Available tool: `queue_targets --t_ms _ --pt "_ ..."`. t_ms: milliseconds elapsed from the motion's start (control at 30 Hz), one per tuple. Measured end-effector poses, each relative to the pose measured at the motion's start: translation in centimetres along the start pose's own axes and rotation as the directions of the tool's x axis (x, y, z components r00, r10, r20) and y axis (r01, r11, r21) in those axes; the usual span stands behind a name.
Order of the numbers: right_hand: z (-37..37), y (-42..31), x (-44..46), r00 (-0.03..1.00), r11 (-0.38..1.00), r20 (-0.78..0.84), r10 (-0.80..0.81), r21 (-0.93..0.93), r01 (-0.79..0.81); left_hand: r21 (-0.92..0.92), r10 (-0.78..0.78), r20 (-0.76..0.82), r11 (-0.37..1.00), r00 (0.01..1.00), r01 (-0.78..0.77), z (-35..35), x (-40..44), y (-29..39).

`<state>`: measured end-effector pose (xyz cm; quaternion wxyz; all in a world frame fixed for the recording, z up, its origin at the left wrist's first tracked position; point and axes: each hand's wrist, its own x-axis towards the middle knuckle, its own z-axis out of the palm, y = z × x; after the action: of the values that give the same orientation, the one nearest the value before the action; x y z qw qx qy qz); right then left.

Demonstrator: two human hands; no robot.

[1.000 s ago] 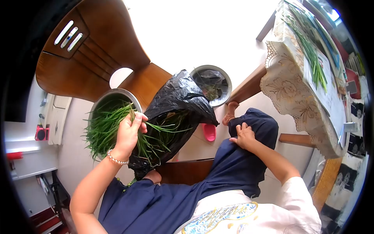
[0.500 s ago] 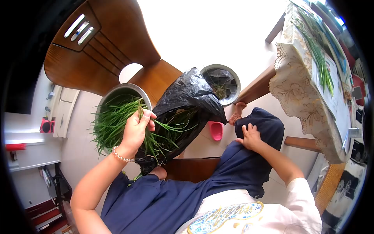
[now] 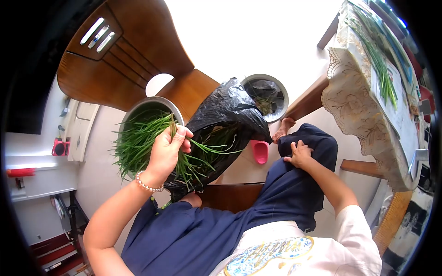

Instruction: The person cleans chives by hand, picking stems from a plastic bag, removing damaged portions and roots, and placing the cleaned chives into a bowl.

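My left hand [image 3: 168, 148], with a beaded bracelet at the wrist, is closed around a small bunch of garlic chives [image 3: 208, 148]; their green blades stick out to the right over an open black plastic bag [image 3: 225, 103]. More chives lie inside that bag. Just left of the hand, a metal pot [image 3: 177, 110] is heaped with green chives [image 3: 138, 142] that spill over its near rim. My right hand [image 3: 300, 154] rests on my raised knee with fingers spread, holding nothing.
A brown wooden chair [image 3: 133, 60] stands ahead, under the pot and bag. Behind the bag is a lined bin [image 3: 284, 99] with scraps. A pink slipper [image 3: 259, 152] lies on the floor. At right, a table with a lace cloth [image 3: 350, 101] carries more chives [image 3: 382, 78].
The view has shifted slightly, so the scene sits a little farther right. My left hand keeps its grip on the chives, and my right hand stays on the knee.
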<state>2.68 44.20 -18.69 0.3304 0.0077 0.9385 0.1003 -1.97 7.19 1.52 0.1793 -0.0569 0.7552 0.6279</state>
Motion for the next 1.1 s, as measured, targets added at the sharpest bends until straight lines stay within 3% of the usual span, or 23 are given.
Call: queue_targets --t_ms 67,133,200,300,400,467,500,533,600,667,733,833,900,1000,1100 --pt "-0.2 -0.8 -0.6 0.993 0.997 0.112 -0.047 0.06 0.041 0.011 0.003 -0.016 1.0 1.0 -0.003 -0.2 -0.4 0.2" --pt "0.9 -1.4 -1.2 0.987 0.982 0.063 -0.146 0.133 0.136 -0.003 -0.005 -0.034 1.0 0.999 0.005 -0.6 -0.7 0.0" --pt "0.6 -1.7 -2.0 0.982 0.979 0.039 -0.185 0.092 0.18 -0.002 -0.031 -0.033 1.0 0.999 0.031 -0.9 -0.9 -0.4" --pt "0.4 -1.2 -1.1 0.991 0.994 -0.071 -0.112 -0.024 0.111 0.014 -0.071 -0.037 0.997 0.997 0.071 -0.8 -1.2 -0.7" --pt "0.4 -1.1 -0.3 0.999 0.999 -0.029 -0.04 -0.009 0.04 -0.004 -0.05 -0.04 0.999 0.998 0.05 -0.7 -1.0 -0.7" --pt "0.7 -2.2 -1.1 0.985 0.97 0.014 -0.174 0.175 0.169 -0.013 -0.031 -0.061 0.999 0.998 0.03 -0.8 -1.0 -0.7" --pt "0.0 -2.8 -2.2 0.969 0.956 -0.045 -0.245 0.157 0.249 -0.018 -0.036 -0.05 0.999 0.998 0.035 -1.0 -1.0 -0.7" --pt "-0.3 -3.4 -3.3 0.954 0.921 -0.183 -0.236 0.271 0.279 -0.021 -0.043 -0.04 0.999 0.998 0.042 -1.2 -1.0 -0.7" --pt "-1.7 -4.5 -5.4 0.8 0.751 -0.529 -0.283 0.396 0.528 -0.007 -0.045 -0.054 0.999 0.998 0.045 -1.3 -1.1 -0.4" --pt "-4.4 -6.0 -7.6 0.54 0.571 -0.772 -0.334 0.29 0.768 0.014 -0.055 -0.066 0.998 0.996 0.056 -1.3 -1.4 -0.3" --pt "-6.8 -8.0 -9.0 0.447 0.449 -0.846 -0.29 0.292 0.845 0.017 -0.031 -0.072 0.999 0.997 0.032 -1.3 -1.5 -0.3" --pt "-10.8 -10.8 -9.7 0.381 0.369 -0.905 -0.187 0.295 0.881 0.015 -0.005 -0.088 1.0 0.996 0.006 -1.2 -2.1 0.0" --pt "-13.2 -11.9 -9.0 0.26 0.389 -0.952 -0.16 0.181 0.903 -0.003 0.003 -0.106 1.0 0.994 -0.003 -1.2 -2.4 0.0" --pt "-14.5 -12.6 -7.4 0.28 0.393 -0.911 -0.301 0.149 0.907 -0.042 -0.014 -0.118 0.999 0.993 0.009 -1.4 -2.4 -0.5" --pt "-14.4 -13.2 -6.2 0.266 0.364 -0.922 -0.28 0.154 0.919 -0.045 0.005 -0.136 0.999 0.991 -0.011 -1.6 -2.2 -1.2"
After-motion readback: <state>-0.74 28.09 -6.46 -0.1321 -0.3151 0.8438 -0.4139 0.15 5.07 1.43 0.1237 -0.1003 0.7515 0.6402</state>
